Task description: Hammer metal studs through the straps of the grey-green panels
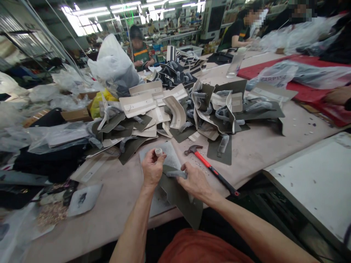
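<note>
left hand (151, 168) closed around a small white cylinder (158, 151), upright over the grey pad (171, 155) | right hand (195, 179) gripped the grey strap (175, 174), pinning the olive cut piece (181, 199) flat at the desk (115, 204) edge, lower centre | hammer (211, 168) just right, within reach

Two bare forearms enter from the bottom edge, both on the near side of the red-handled hammer (212, 170). No sleeves, no gloves, no watch or rings visible on either. Left hand (151, 168): knuckles and thumb showing, nails short. Right hand (195, 180), just left of the hammer's handle: back of hand showing, fingers partly hidden. Forearms lean, with visible tendons at the wrists. Orange-red garment at bottom centre, below the hammer, covering lap or torso; plain fabric, no print readable.
</note>
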`<state>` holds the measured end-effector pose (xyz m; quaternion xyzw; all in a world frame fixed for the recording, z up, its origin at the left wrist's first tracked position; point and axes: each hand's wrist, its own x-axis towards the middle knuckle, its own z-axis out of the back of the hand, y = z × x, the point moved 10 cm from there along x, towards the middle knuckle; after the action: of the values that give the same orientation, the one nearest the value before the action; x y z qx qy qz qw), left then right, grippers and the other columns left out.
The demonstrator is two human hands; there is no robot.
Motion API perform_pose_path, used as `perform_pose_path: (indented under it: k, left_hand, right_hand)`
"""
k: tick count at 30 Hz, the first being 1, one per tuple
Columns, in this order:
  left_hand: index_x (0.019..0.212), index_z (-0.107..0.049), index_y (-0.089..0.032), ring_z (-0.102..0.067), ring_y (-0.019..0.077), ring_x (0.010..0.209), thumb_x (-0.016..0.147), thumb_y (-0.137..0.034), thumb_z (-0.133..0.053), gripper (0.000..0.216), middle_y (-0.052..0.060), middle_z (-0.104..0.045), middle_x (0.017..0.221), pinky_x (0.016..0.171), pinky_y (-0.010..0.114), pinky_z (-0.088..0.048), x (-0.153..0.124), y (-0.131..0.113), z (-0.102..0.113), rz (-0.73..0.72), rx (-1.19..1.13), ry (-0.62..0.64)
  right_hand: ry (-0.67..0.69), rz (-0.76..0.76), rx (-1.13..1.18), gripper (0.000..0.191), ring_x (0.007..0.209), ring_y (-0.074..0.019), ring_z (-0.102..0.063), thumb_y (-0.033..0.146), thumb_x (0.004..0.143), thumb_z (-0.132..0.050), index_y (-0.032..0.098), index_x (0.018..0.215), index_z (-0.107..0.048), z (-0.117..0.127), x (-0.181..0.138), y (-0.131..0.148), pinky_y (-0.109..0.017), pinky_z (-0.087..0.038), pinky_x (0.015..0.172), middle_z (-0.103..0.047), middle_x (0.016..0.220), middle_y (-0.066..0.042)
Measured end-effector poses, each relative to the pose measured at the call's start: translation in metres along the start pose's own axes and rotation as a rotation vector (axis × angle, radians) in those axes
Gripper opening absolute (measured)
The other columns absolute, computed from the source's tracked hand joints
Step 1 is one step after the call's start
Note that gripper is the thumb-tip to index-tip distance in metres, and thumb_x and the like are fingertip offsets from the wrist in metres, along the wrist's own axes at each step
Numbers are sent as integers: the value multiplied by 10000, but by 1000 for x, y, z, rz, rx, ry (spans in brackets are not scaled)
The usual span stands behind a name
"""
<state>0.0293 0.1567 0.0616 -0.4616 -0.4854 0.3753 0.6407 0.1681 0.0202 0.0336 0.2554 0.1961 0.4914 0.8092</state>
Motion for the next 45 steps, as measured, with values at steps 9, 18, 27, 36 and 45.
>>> perform_pose_path:
  k: [9,18,27,36,45]
  left_hand:
    - [957,-659,-157,-685,170,795,767,-332,-740,271,44,-724,865,751,270,-543,-5,50,-29,148,-54,91]
    - [1078,-614,-148,-728,227,911,754,-418,-763,447,117,-754,996,855,356,-559,-25,104,-45,323,-285,139]
    - [1023,-615,-164,-729,223,907,785,-449,-733,389,95,-760,976,851,348,-561,-27,100,-49,300,-213,184]
    - [991,-629,-167,-723,215,908,799,-409,-717,322,87,-762,972,863,344,-551,-27,96,-51,293,-185,193]
    - [964,-642,-191,-707,195,890,813,-359,-690,232,49,-754,950,822,298,-540,-28,96,-54,238,-70,221]
  right_hand:
    - [22,-93,129,465,829,-251,-673,484,854,-603,198,1218,-566,-20,0,-16,-313,-436,722,-710,880,-87]
    - [148,-118,294,566,994,-268,-666,566,893,-537,166,1293,-553,-58,2,-19,-342,-460,829,-706,1056,-147]
    - [38,28,344,497,808,-190,-613,485,946,-464,169,1327,-510,-30,-6,-44,-307,-463,740,-656,907,-50]
    - [-216,-60,-388,333,995,-294,-529,344,916,-533,119,1154,-590,26,-6,-142,-400,-434,845,-579,1071,-161]
    - [-44,-121,-366,176,892,-230,-570,284,923,-509,160,1025,-580,13,8,-155,-320,-403,744,-585,965,-111]
